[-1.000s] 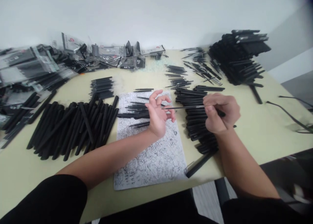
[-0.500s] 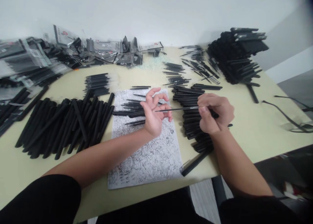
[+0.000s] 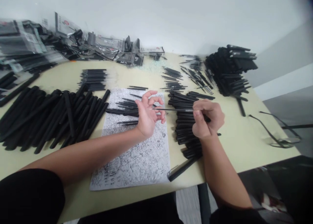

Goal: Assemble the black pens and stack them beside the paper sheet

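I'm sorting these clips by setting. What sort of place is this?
Probably a small assembly or packing workstation for pens. The pale table carries heaps of black pen barrels, thin refills and bagged packs, and the right hand holds a thin rod toward the left hand.

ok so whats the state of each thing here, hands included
left hand: raised, fingers curled at the rod's tip
right hand: shut on thin rod
thin rod: level, between both hands
scribbled sheet: flat on table
black tubes: loose heap
glasses: lying on table

Bright, even light — edges blurred, warped.
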Demonstrator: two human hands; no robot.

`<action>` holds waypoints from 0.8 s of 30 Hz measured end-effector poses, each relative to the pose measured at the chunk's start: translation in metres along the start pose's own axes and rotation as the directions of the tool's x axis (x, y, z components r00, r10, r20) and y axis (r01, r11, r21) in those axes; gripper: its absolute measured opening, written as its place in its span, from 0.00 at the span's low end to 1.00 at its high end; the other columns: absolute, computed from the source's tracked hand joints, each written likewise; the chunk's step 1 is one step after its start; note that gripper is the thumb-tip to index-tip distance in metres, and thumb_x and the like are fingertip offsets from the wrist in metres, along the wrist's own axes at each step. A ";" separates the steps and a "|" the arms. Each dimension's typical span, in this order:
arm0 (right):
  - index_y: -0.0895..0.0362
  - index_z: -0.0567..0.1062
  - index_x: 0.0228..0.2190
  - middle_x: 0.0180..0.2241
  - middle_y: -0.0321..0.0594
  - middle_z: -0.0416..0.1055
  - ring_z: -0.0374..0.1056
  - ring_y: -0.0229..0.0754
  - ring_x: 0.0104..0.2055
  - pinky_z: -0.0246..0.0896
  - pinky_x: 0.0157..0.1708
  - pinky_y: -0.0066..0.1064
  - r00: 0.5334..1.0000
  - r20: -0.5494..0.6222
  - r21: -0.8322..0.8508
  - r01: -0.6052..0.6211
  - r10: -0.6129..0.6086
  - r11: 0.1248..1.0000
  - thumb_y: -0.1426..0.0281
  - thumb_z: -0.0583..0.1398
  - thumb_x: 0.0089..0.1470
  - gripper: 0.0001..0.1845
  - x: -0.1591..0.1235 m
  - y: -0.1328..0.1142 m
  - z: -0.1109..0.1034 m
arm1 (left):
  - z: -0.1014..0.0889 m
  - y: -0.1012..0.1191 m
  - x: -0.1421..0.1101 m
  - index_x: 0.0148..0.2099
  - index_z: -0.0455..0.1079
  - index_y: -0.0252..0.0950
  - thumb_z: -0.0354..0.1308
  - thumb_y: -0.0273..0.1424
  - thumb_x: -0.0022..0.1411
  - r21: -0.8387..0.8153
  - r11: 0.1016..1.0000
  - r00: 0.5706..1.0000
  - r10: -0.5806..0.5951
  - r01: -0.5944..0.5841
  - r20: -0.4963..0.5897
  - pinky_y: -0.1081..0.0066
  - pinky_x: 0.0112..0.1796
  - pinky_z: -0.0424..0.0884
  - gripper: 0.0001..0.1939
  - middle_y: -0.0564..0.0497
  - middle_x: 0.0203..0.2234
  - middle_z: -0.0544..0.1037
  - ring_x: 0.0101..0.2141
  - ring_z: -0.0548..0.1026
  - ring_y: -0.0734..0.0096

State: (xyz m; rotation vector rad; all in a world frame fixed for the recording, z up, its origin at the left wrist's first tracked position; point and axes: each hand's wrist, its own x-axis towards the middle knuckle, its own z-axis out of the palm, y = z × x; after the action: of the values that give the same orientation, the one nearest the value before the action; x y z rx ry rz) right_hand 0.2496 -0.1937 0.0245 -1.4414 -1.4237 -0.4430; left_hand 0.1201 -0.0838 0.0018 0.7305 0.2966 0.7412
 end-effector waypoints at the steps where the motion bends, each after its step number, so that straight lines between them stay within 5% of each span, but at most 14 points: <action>1: 0.52 0.65 0.30 0.21 0.34 0.61 0.62 0.40 0.24 0.60 0.25 0.36 1.000 -0.019 0.025 0.018 -0.018 1.000 0.71 0.53 0.55 0.03 0.000 0.000 0.001 | 0.000 0.000 0.000 0.47 0.61 0.43 0.37 0.65 0.58 -0.002 1.000 1.000 -0.003 0.003 0.002 0.74 0.14 0.62 0.34 0.54 0.31 0.68 0.17 0.66 0.78; 13: 0.53 0.69 0.31 0.21 0.34 0.61 0.61 0.40 0.24 0.57 0.25 0.35 0.995 -0.087 0.083 0.051 -0.044 0.995 0.74 0.55 0.54 0.05 0.002 -0.005 0.007 | 0.000 -0.001 0.000 0.46 0.60 0.42 0.35 0.65 0.58 0.015 1.000 0.999 -0.008 0.007 0.052 0.76 0.14 0.63 0.35 0.54 0.31 0.65 0.17 0.64 0.80; 24: 0.56 0.68 0.31 0.22 0.34 0.63 0.62 0.36 0.25 0.56 0.25 0.30 0.994 0.054 0.050 0.090 -0.092 0.995 0.76 0.55 0.56 0.04 -0.003 -0.003 0.009 | -0.002 -0.005 -0.001 0.46 0.59 0.41 0.33 0.66 0.58 0.061 0.998 0.992 0.003 -0.011 0.128 0.77 0.14 0.62 0.35 0.55 0.32 0.63 0.18 0.63 0.82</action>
State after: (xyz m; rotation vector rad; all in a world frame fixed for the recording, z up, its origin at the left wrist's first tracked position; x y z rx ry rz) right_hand 0.2426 -0.1883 0.0198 -1.3640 -1.5395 -0.4262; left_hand 0.1205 -0.0860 -0.0032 0.8345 0.2016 0.6914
